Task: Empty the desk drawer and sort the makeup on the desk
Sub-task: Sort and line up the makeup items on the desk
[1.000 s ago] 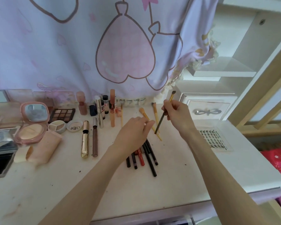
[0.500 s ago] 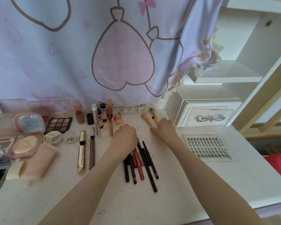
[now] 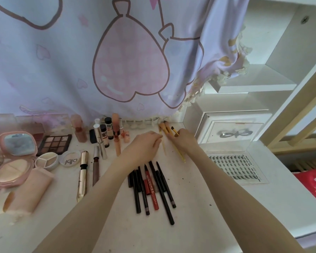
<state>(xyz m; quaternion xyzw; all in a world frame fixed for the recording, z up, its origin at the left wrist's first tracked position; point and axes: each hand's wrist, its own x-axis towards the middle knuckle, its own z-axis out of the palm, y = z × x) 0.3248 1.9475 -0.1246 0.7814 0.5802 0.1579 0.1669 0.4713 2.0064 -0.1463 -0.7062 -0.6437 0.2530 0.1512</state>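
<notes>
1. Two bare hands meet at the back of the desk (image 3: pixel 199 225), over a small cluster of brushes (image 3: pixel 165 129) lying just in front of the curtain (image 3: pixel 117 61).
2. The right hand (image 3: pixel 184 141) lies on the brushes with fingers curled over their yellow handles; one handle (image 3: pixel 180 154) runs out from under the palm toward the near edge. Whether it grips them or merely presses them flat cannot be told.
3. The left hand (image 3: pixel 146 143) rests just beside, fingers loosely bent, tips near a thin pale brush (image 3: pixel 163 145); it seems to hold nothing.
4. The brushes lie with heads toward the curtain and handles toward the person, long axes running roughly front to back and fanning slightly.
5. The pencils (image 3: pixel 151 187) sit in a row nearer the person, between the forearms, on much the same axis.
6. Judged from this, the brushes are being squared into a row of their own; the right hand is on them, the left the nearer to the stray pale one.
</notes>
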